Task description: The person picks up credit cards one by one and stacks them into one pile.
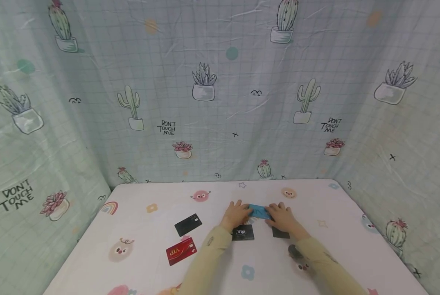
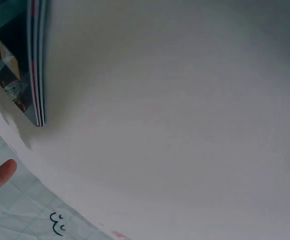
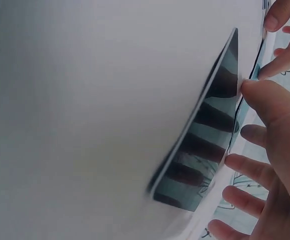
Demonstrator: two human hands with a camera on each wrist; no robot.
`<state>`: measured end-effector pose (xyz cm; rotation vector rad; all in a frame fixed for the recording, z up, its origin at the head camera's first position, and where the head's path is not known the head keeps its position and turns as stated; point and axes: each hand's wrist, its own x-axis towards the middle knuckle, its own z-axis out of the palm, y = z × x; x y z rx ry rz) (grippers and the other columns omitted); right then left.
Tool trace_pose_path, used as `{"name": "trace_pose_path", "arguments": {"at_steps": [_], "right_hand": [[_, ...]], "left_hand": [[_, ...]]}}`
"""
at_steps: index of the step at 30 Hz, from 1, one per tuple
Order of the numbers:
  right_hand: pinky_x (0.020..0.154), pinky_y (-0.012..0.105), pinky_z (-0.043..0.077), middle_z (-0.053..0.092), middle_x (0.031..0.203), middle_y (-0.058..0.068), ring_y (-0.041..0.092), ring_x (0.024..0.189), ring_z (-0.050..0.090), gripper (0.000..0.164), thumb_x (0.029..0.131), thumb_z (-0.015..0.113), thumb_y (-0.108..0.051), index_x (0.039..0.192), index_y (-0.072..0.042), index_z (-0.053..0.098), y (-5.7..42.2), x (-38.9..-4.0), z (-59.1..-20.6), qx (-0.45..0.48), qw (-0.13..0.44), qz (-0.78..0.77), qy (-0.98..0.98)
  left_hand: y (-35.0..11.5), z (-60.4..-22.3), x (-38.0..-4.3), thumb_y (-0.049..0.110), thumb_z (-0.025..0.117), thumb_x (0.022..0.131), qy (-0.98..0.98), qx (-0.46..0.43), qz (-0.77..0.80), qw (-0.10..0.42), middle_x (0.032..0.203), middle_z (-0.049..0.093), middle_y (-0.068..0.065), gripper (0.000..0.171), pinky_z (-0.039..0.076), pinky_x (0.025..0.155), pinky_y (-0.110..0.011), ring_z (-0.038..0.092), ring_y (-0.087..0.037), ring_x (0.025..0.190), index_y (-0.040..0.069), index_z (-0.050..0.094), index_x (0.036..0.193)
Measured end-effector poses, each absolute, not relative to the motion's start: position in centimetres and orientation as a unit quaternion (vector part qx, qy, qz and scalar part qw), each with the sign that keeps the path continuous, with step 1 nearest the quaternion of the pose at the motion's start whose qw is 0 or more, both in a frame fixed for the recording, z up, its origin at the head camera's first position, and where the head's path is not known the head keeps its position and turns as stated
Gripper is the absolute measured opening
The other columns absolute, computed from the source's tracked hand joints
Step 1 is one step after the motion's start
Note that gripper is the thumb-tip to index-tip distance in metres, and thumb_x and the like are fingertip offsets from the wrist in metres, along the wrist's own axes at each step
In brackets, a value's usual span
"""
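Observation:
In the head view a blue card [image 1: 259,211] lies between both hands. My left hand [image 1: 236,214] holds its left end, with the other fingers spread. At its right end, my right hand [image 1: 283,219] grips it between thumb and fingers. A black card marked Vip [image 1: 243,232] lies just below the left hand. Partly hidden under the right hand is another black card [image 1: 280,232]; in the right wrist view its glossy face mirrors the fingers [image 3: 250,167]. The left wrist view shows layered card edges [image 2: 38,85] close to the lens, with fingertips [image 2: 2,172] at the left.
Left of the arms lie a black card [image 1: 188,225] with a chip and a red VIP card [image 1: 181,251]. A dark rounded object [image 1: 295,252] shows at the right sleeve. The white printed tabletop [image 1: 146,237] is bordered by cactus-patterned cloth [image 1: 220,114] behind and at both sides.

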<state>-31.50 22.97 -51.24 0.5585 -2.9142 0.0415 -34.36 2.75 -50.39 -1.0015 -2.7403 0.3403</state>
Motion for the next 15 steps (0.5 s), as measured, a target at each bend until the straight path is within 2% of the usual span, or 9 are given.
{"name": "trace_pose_path", "arguments": {"at_steps": [15], "right_hand": [[0.061,0.036,0.036,0.056,0.102,0.006,0.020,0.081,0.040,0.041,0.081,0.061,-0.034,0.115,-0.012,0.056,22.50,-31.90,-50.74,0.219,0.091,0.011,-0.971]], "left_hand": [[3.00,-50.02,-34.07,0.036,0.052,0.086,-0.925,-0.338,0.134,0.108,0.114,0.055,0.011,0.029,0.043,0.089,-0.033,0.047,-0.011,0.104,0.031,0.053,0.114]]}}
